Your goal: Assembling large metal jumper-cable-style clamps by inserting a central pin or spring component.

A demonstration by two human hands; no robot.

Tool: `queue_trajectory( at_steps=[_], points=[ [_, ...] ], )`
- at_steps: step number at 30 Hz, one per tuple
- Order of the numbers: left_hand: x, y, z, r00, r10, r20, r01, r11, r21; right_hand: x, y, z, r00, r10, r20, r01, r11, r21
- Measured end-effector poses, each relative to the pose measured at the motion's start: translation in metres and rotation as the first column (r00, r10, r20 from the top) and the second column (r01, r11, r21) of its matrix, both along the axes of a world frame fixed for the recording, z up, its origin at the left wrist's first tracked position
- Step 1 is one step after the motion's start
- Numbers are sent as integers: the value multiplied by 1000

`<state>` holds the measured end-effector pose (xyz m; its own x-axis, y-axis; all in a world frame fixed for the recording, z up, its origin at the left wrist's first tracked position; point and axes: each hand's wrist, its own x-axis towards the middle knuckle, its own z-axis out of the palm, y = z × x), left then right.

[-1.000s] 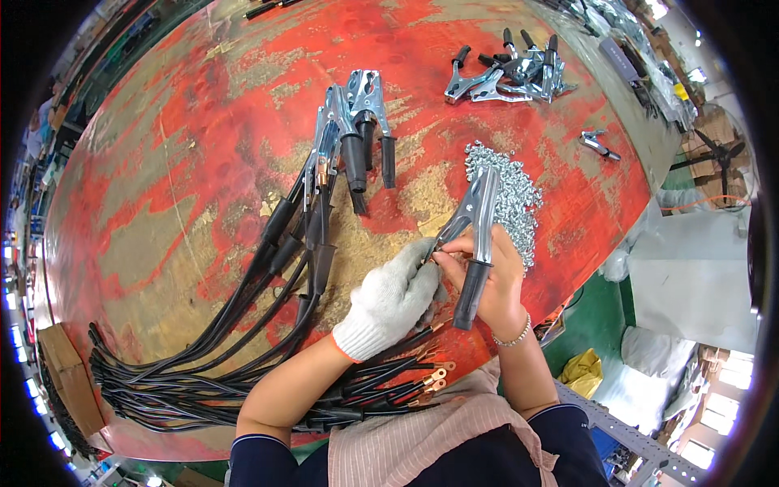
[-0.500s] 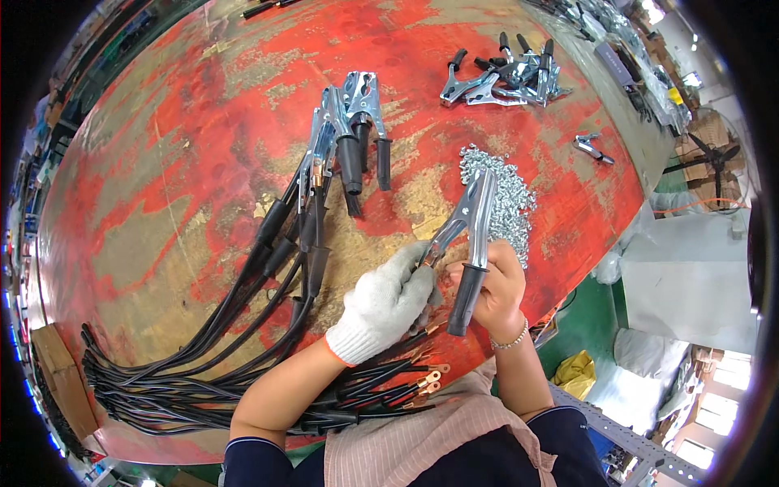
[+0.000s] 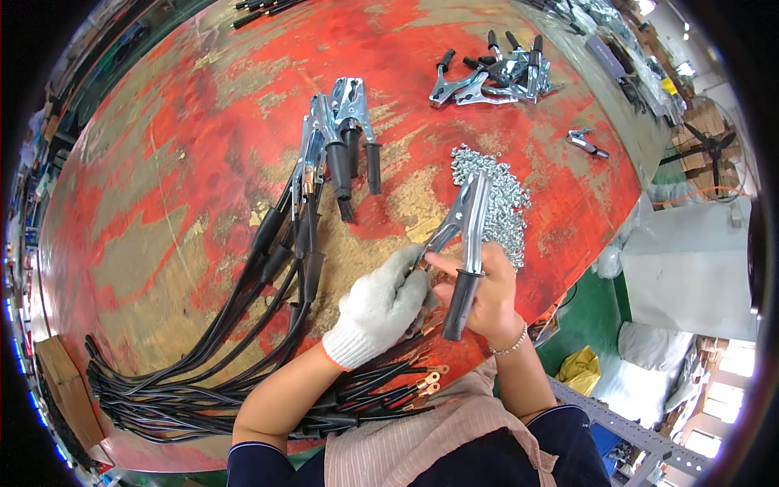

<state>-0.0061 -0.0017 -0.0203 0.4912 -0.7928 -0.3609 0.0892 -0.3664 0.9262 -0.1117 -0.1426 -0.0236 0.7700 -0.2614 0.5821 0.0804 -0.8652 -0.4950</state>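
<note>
A silver spring clamp [image 3: 475,213] with a black handle sleeve [image 3: 461,307] stands tilted in front of me, jaws pointing away. My left hand [image 3: 377,302], in a white knitted glove, is closed around the clamp's other arm, where a bit of copper shows at the fingertips. My right hand [image 3: 492,299] is bare and lies partly behind the black sleeve. Its index finger stretches left to the clamp arm beside the glove, apart from the finger below it. Whether a small part sits at that fingertip is hidden. Loose screws [image 3: 497,203] lie piled just beyond the clamp.
Clamps fitted to black cables [image 3: 324,134] lie left of centre. More cables [image 3: 203,390] with copper lugs [image 3: 430,381] run along the near edge. A heap of clamps [image 3: 495,77] is at the far right, with a single small clamp [image 3: 587,144] near the table's right edge.
My right index finger has stretched out to the left, towards the gloved fingertips; before, the fingers were drawn together behind the handle. The clamp stays in my left hand, and the view has shifted slightly.
</note>
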Motion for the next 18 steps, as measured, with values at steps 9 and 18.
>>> queue_trajectory(
  at_steps=[9,18],
  points=[
    [29,1,0,732,0,681,-92,991,99,-24,-98,-22,957,-248,-149,236,967,-93],
    [50,-8,-26,20,-442,897,-101,892,441,-45,-336,-55,466,-785,-407,325,580,-747]
  ],
)
